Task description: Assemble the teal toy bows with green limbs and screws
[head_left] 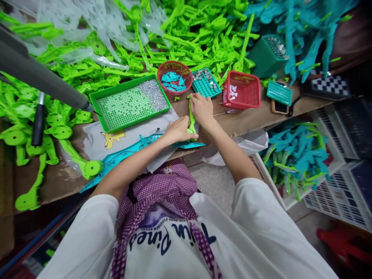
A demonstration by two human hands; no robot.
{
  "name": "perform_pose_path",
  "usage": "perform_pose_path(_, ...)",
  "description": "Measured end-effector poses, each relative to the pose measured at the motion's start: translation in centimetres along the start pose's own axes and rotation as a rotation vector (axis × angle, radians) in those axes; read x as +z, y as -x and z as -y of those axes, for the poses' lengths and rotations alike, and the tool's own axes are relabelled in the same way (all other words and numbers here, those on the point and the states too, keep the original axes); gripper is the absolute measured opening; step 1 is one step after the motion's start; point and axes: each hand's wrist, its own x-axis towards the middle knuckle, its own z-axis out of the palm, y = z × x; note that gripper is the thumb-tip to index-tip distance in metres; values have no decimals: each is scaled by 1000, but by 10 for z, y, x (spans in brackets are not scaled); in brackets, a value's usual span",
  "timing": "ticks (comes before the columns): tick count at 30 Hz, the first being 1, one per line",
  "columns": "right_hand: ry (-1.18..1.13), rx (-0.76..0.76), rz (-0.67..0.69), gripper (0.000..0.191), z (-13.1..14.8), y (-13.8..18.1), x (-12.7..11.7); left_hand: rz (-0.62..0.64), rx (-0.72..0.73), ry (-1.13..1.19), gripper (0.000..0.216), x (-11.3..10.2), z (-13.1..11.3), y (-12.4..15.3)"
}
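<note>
My left hand is closed on the lower end of a narrow green plastic part that stands over a long teal plastic piece lying across a grey cloth. My right hand is closed round the upper end of the same green part, just in front of a red round basket of small teal pieces. Both hands meet at the wooden bench edge.
A green tray of small metal screws sits left of the hands. A teal tray, a red square basket and a green box stand to the right. Heaps of green parts and teal parts fill the back. White crates stand on the floor at right.
</note>
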Motion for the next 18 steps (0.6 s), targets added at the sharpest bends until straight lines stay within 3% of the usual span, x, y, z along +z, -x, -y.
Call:
perform_pose_path(12,-79,28,-3,54,3,0,-3,-104,8,74,40,5,9,3)
perform_pose_path(18,-107,17,-19,56,-2,-2,1,-91,109,261,17,0,23,4)
